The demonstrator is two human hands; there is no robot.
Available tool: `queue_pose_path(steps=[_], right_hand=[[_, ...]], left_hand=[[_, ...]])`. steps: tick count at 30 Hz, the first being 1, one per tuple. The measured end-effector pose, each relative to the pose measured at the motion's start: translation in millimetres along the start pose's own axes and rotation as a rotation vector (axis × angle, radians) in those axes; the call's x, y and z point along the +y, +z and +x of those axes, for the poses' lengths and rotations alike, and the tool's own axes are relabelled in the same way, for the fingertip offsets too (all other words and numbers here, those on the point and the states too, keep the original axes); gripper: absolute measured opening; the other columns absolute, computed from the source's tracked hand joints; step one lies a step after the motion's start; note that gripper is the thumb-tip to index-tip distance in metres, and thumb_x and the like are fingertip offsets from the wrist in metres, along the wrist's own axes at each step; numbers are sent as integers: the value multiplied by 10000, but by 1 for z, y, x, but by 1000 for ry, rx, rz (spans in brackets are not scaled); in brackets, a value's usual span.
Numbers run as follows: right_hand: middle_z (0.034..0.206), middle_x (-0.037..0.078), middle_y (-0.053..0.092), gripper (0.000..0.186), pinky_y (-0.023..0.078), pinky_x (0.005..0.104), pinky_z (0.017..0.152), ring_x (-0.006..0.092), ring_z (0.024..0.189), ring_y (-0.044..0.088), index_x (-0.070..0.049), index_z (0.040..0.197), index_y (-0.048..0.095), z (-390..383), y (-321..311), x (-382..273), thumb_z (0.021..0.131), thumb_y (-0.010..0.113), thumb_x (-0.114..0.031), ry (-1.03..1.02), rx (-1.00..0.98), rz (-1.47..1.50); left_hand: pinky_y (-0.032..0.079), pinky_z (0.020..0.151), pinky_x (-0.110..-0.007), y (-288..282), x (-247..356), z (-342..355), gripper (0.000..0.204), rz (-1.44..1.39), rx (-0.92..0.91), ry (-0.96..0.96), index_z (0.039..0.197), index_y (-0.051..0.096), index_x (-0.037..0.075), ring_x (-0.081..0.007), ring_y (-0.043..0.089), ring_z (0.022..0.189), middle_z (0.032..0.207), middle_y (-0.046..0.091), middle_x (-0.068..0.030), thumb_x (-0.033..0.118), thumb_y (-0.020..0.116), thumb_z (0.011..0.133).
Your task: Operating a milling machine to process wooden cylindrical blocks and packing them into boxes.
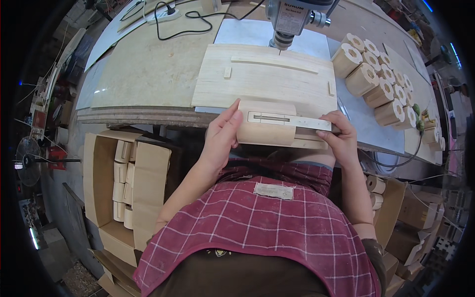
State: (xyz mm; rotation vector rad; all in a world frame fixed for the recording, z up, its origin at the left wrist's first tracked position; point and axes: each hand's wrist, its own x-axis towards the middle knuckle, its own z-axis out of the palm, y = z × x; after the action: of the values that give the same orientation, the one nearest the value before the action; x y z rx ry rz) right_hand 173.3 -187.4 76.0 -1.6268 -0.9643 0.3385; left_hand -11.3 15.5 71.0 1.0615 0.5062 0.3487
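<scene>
In front of my lap, at the table's near edge, a pale wooden cylinder lies on its side. My left hand is closed on its left end, thumb on top. A flat pale strip runs along the top of the cylinder and sticks out past its right end. On the cylinder, around the strip's left part, shows a rounded rectangular outline with a narrow slot. My right hand pinches the strip's right end between thumb and fingers. The undersides of the cylinder and strip are hidden.
Behind lies a wooden board with thin battens, under a drill press chuck. Several hollow wooden cylinders stand at right. A cardboard box at lower left holds wooden pieces; another box is at right. A black cable crosses the table.
</scene>
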Motion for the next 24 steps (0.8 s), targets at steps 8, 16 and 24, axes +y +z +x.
queue_pose_path(steps=[8, 16, 24], right_hand=[[812, 66, 535, 272, 415, 270, 709, 180, 787, 516, -19, 861, 571, 56, 7, 28, 641, 729, -48, -84, 82, -209], [864, 86, 557, 326, 422, 286, 725, 208, 812, 529, -9, 883, 577, 101, -2, 78, 624, 757, -93, -71, 209, -319], [956, 89, 540, 484, 423, 311, 788, 205, 907, 509, -42, 1010, 534, 116, 2, 77, 601, 781, -122, -59, 250, -385]], left_hand=[[441, 842, -275, -10, 4, 70, 924, 605, -129, 231, 1348, 152, -62, -192, 537, 1007, 1148, 526, -165, 81, 739, 649], [461, 677, -246, 8, -19, 123, 765, 625, 151, 369, 1311, 339, 1, -142, 576, 826, 1031, 588, -125, 155, 728, 670], [387, 532, -247, 10, -46, 137, 703, 586, 245, 568, 1316, 354, 46, -121, 427, 604, 891, 542, -83, 168, 700, 716]])
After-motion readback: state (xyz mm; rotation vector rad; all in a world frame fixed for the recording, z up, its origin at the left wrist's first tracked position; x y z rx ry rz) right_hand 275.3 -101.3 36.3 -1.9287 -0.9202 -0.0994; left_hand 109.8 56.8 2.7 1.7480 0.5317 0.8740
